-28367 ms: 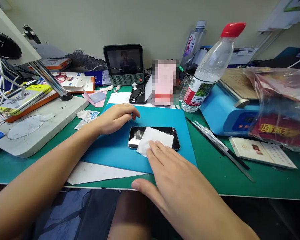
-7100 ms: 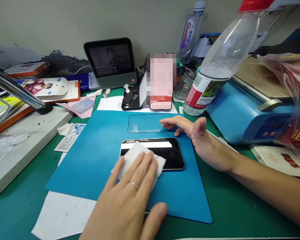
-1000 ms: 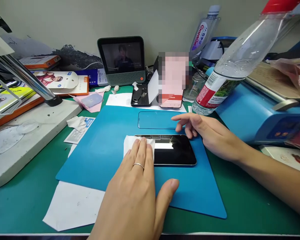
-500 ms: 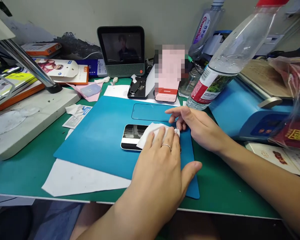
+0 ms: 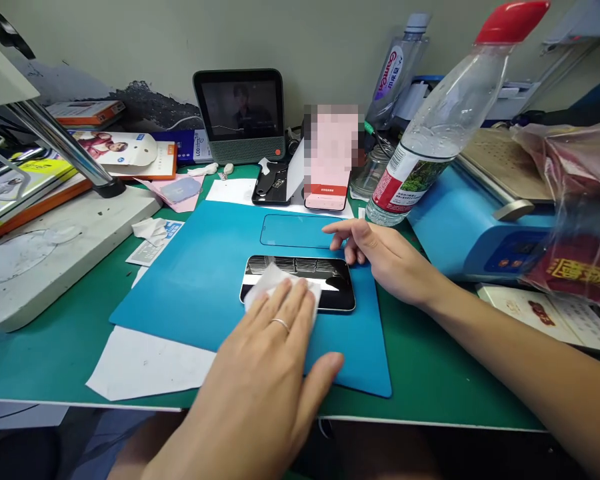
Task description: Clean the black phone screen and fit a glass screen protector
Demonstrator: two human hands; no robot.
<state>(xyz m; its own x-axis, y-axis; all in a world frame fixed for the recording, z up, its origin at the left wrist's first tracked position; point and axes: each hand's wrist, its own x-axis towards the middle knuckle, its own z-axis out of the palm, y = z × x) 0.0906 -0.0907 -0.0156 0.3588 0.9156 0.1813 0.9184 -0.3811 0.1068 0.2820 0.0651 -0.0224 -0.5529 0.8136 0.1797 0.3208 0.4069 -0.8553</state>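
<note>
Your left hand [image 5: 265, 373] lies flat and open, the fingers close together. They press a small white wipe [image 5: 266, 279] down onto the near left part of a black smartphone [image 5: 330, 273]. There is no grip: the palm and the fingers only rest on top, and the thumb is spread to the right, on the mat. A thin silver ring [image 5: 280, 323] sits on one finger of this hand.

The smartphone lies flat with its screen up, directly under your left fingertips and just left of your right hand. Below it is a blue rubber mat [image 5: 190, 280], which lies on the green worktop [image 5: 440, 380].

Your right hand [image 5: 385, 257] comes in from the right and is loosely open, holding nothing. Its curled fingers are at the far right corner of the smartphone; I cannot tell if they really touch it. The index finger is stretched out to the left. It reaches the right end of a clear screen protector with a dark outline [image 5: 297, 231], which lies flat on the mat just beyond the smartphone.

A white sheet of paper [image 5: 140, 363] sticks out from under the mat, to the left of your left wrist. Beyond your right hand stands a clear plastic water bottle with a red cap [image 5: 430, 133], and to the right of that hand is a blue box-shaped machine [image 5: 460, 233]. Far beyond your left hand a small grey display with a dark screen [image 5: 240, 110] stands at the wall. Well to the left of both hands lies the white flat base of a metal stand [image 5: 55, 247].
</note>
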